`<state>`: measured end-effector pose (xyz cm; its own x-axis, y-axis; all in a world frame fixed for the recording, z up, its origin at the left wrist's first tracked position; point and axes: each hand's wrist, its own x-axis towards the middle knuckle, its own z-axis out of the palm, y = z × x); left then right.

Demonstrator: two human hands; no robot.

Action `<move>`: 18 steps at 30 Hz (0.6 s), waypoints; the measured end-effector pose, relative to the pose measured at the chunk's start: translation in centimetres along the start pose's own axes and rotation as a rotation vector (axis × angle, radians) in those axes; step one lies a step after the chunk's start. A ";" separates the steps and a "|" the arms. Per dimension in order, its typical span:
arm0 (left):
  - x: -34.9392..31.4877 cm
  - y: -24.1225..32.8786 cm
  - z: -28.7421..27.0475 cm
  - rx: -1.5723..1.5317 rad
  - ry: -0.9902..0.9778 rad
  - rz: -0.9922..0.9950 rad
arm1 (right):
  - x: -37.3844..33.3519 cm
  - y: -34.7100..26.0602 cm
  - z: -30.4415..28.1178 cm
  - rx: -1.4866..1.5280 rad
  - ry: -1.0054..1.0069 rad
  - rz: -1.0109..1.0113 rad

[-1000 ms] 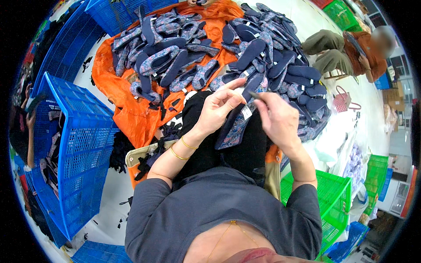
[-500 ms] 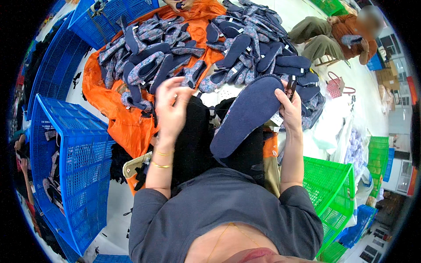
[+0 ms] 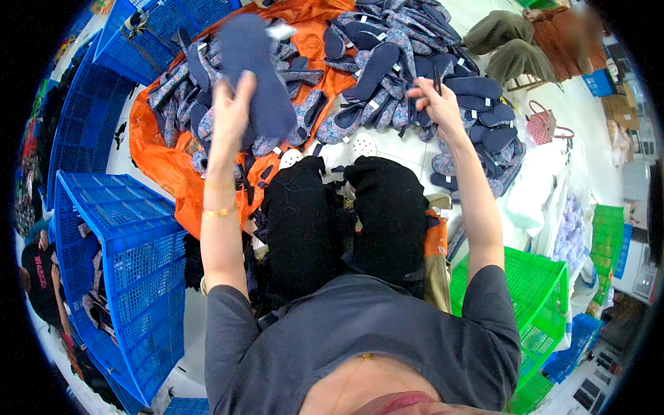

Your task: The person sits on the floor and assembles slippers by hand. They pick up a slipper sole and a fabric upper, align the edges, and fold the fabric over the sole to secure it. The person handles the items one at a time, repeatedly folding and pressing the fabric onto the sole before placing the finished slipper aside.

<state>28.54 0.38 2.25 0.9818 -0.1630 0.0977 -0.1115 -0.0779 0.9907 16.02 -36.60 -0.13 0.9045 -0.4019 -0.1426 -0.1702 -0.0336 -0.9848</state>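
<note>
My left hand [image 3: 232,111] is closed on a slipper [image 3: 261,83], its navy sole turned up and smeared by motion. A white tag flies out at its far end. It hangs over the left pile of flower-patterned slippers [image 3: 162,93], which lies on an orange sheet [image 3: 159,162]. Off to the right, my right hand [image 3: 439,107] is raised beside the right pile of slippers [image 3: 377,72]. A slim dark tool [image 3: 437,81], which looks like thread snips, juts up from its fingers; some of the fingers are stretched out.
Blue crates [image 3: 142,277] stand at my left, one holding slippers. A green crate [image 3: 512,290] is by my right elbow. Another person [image 3: 515,48] sits at the far right, near a red-and-white checked bag [image 3: 543,128]. White plastic bags [image 3: 539,200] lie on the right.
The slipper has passed from my right hand to my left, which has carried it far left over the pile. My right hand has moved forward, keeping the slim dark tool.
</note>
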 end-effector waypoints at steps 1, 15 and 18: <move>2.5 -2.0 -2.1 0.344 0.103 0.194 | 1.7 2.6 -1.3 -0.064 -0.016 0.036; -8.8 -1.2 1.1 0.203 -0.195 -0.180 | 24.9 28.2 4.0 -0.400 0.065 0.573; -7.9 -1.1 0.9 0.162 -0.173 -0.229 | 26.8 31.9 5.8 -0.024 0.164 0.537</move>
<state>20.78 0.89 0.28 0.9450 -0.2866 -0.1574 0.0728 -0.2848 0.9558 37.08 -43.13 -35.89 0.6158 -0.5052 -0.6046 -0.6010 0.1950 -0.7751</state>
